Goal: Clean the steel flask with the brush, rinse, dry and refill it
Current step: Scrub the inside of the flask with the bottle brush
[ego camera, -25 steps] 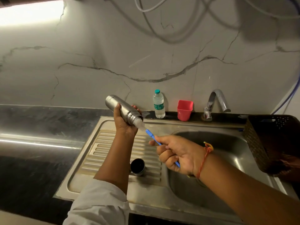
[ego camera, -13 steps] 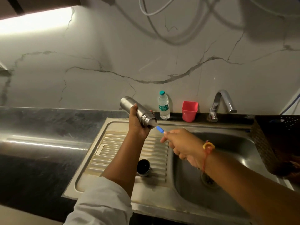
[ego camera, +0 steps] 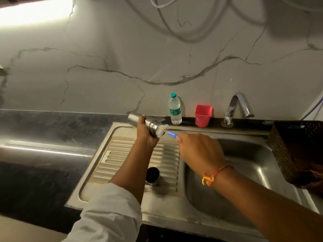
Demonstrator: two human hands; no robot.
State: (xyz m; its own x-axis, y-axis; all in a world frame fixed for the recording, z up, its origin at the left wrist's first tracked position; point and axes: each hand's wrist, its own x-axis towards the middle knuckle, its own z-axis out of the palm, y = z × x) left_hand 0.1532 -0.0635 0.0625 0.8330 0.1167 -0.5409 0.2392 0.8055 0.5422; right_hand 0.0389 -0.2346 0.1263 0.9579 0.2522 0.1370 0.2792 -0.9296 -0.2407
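The left hand (ego camera: 146,136) grips the steel flask (ego camera: 133,118) above the twelve o'clock edge of the drainboard (ego camera: 122,154), its mouth facing four o'clock. The right hand (ego camera: 199,151) curls round the handle of the bottle brush (ego camera: 162,131), bristles at that mouth.

Brushed steel flask (ego camera: 139,121), glossy steel sink (ego camera: 227,198), polished marble wall (ego camera: 122,49).

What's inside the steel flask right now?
White bristles of the brush poke from the mouth of the steel flask. Its wall hides anything deeper inside.
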